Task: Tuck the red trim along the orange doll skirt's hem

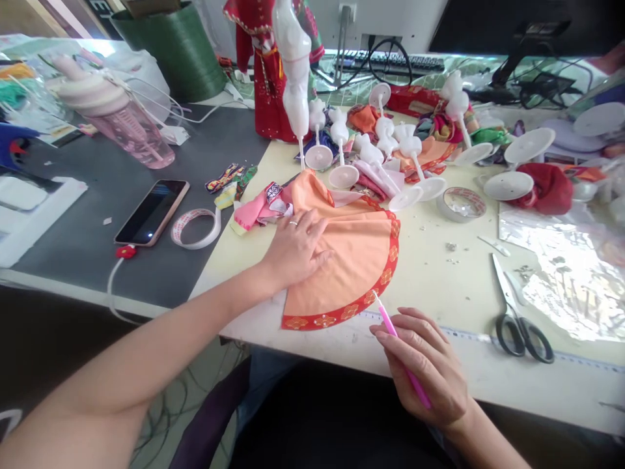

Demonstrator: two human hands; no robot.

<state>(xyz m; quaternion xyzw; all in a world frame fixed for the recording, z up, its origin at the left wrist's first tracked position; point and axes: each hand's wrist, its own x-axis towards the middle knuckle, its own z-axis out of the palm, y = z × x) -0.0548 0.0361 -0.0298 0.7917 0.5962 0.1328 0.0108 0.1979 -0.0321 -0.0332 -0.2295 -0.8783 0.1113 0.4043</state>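
My left hand (295,249) lies flat on a fan-shaped orange fabric skirt (342,260) with a red floral border, pressing its folds against the cream table (439,280). My right hand (422,365) grips a slim pink-handled pick (398,345) near the skirt's lower border, its pale tip just above the fabric. Pink doll clothing (256,212) and a patterned ribbon (224,178) lie beyond the skirt's top. Several white doll stands (371,153) with round bases crowd the table behind it.
Black-handled scissors (520,332) and a crinkled foil sheet (571,273) lie to the right. A tape roll (461,204) sits nearby. On the grey surface to the left are a phone (151,212), a white tape loop (195,229) and a pink bottle (114,114).
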